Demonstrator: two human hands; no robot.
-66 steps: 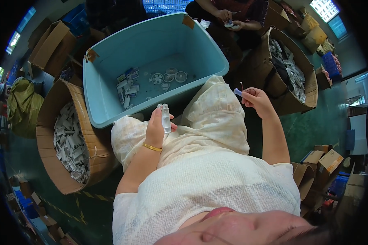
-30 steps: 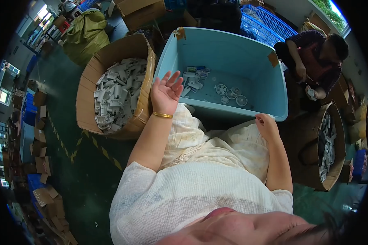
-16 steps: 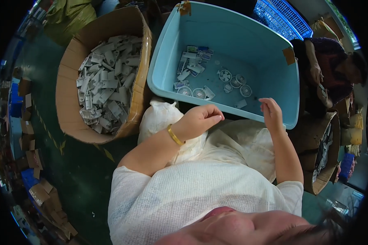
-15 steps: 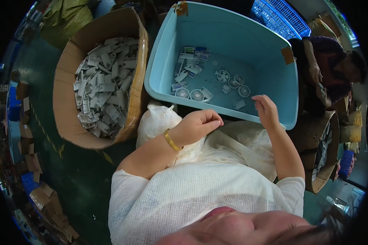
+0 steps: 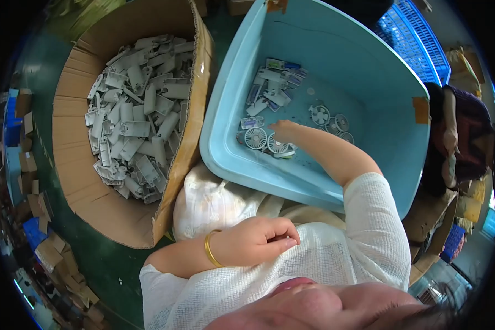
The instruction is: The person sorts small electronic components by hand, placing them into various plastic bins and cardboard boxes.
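Head view, hands and containers from above. Right hand [image 5: 285, 131] extended down into a large, light-blue, rectangular plastic bin [image 5: 363, 60], just beside two round, white, spoked plastic fan grilles [image 5: 256, 138] near the front left corner of the bin floor. Grip of the right hand bent downward, fingertips partly hidden; how far open, and whether closed on any part, impossible to tell. Second grille partly covered by this hand.

Left hand [image 5: 261, 241] outside the bin, in front of the torso, well apart from the grilles. Grip of the left hand loosely curled, thumb close to the fingertips; contents, if any, not discernible. At the left wrist, a gold-coloured, rigid bracelet [image 5: 212, 248].

Farther back in the bin, a loose cluster of flat, white and grey plastic casings [image 5: 274, 91]; right of centre, a white, bladed fan rotor [image 5: 320, 115] near further round grilles, partly behind the right forearm.

Left of the bin, a tall, brown cardboard box [image 5: 74, 148] with a heap of grey-white plastic shells [image 5: 140, 118] inside. Beyond the bin, upper right, a bright-blue, latticed plastic basket [image 5: 415, 41]; below it, a co-worker in dark clothing [image 5: 467, 135].
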